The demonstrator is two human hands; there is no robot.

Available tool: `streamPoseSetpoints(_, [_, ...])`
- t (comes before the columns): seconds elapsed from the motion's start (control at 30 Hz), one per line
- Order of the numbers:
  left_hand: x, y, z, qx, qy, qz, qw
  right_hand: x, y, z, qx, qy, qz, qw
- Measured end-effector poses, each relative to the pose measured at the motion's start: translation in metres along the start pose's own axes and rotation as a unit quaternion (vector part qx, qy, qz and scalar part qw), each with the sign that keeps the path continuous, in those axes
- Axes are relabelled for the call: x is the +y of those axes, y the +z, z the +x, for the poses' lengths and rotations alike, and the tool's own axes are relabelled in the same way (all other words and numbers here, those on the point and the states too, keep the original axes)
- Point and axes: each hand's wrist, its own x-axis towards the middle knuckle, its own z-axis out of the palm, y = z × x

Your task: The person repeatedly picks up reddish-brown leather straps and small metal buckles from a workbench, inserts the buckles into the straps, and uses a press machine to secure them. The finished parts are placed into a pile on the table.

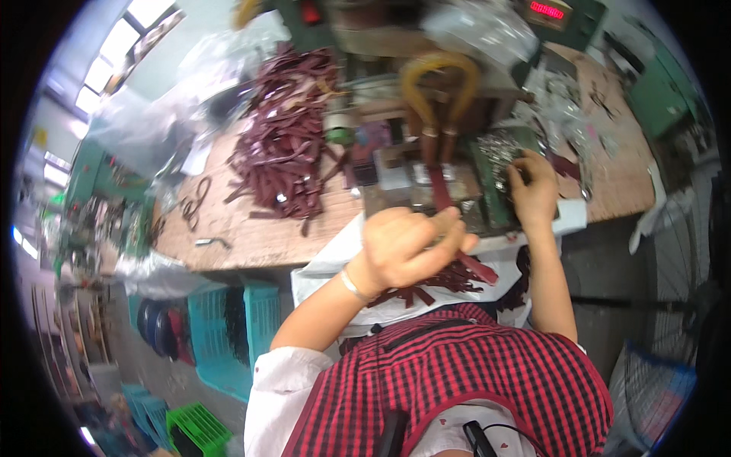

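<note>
Centrally, the left hand (411,247) pinches a maroon strip (440,189) between its fingers, above the desk (259,247); the right hand (537,192) curls its fingers over a green tray (499,209), any hold unclear.

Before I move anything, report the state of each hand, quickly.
Left hand: closed on a flat dark-red strip.
Right hand: half-curled at the long green tray of small silvery metal pieces; whether it holds any cannot be told.

Head-worn fisheye, facing down, near workbench (259,242)
</note>
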Motion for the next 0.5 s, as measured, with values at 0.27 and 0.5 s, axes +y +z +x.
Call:
streamPoseSetpoints(0.27, [-0.019,-0.032,-0.076,0.033,-0.187,0.050,0.981,0.002,-0.006,-0.006,-0.003,0.144,0.224,0.964])
streamPoseSetpoints(0.5, [-0.131,-0.006,-0.077,-0.141,-0.489,0.092,0.856,-0.036,-0.004,0.008,-0.049,0.143,0.284,0.947])
